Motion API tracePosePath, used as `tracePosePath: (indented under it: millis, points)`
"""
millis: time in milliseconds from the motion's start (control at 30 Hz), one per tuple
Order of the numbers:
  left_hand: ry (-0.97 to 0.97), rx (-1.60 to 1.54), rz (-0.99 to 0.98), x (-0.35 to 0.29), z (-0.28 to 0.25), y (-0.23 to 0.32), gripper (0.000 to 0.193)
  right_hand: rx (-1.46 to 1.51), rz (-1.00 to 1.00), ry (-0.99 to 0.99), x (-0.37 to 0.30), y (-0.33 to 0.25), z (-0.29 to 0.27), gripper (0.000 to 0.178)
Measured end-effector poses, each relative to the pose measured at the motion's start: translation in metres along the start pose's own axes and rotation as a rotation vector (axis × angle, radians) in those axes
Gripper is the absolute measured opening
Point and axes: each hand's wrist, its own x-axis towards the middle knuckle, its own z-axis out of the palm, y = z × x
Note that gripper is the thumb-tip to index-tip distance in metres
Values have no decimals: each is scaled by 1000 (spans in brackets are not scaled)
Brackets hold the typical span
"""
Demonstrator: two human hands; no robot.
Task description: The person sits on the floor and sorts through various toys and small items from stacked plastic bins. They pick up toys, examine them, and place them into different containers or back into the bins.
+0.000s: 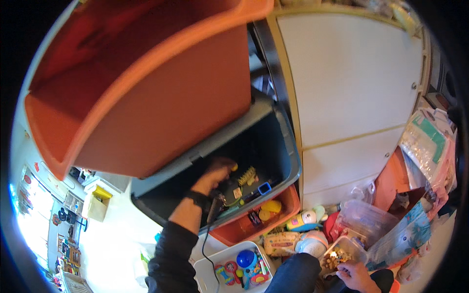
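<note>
My left hand (217,173), with a dark sleeve and a black wristband, reaches down into a grey-blue plastic bin (288,141). Its blurred fingers are closed around a small yellow thing (234,167). Beside it in the bin lie a pale yellow coiled or ridged piece (246,176) and a blue square frame (264,188). Low at the right, my right hand (355,276) is held with curled fingers at the edge of a clear tub (360,250) of small brown and yellow pieces. Whether it holds anything is hidden.
A large orange bin (171,97) leans over the grey-blue bin's far left side. Below sit another orange bin (229,233) and a white box (202,268) of toys. White cabinet doors (351,73) stand right. Bags (410,239) and plush toys (305,219) crowd the lower right.
</note>
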Motion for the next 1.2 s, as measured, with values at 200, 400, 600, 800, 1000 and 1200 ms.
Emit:
tracePosePath:
  millis: [200,400,600,800,1000,1200]
  points:
    - [19,144,313,-121,3,49,13,42,-250,160,-7,-31,1,12]
    - [-201,248,928,-282,98,79,19,890,18,-35,-9,-110,11,32]
    - [-227,259,1119,-350,145,73,35,907,-122,-82,-21,-137,34,26]
    - [-306,299,1279,-375,111,99,28,722,-178,-73,-50,-147,11,23]
    - [-29,236,1022,-383,4,131,22,627,-64,55,-80,-123,-28,23]
    - [919,-321,1050,-368,-223,169,17,560,34,260,-116,-97,-79,25]
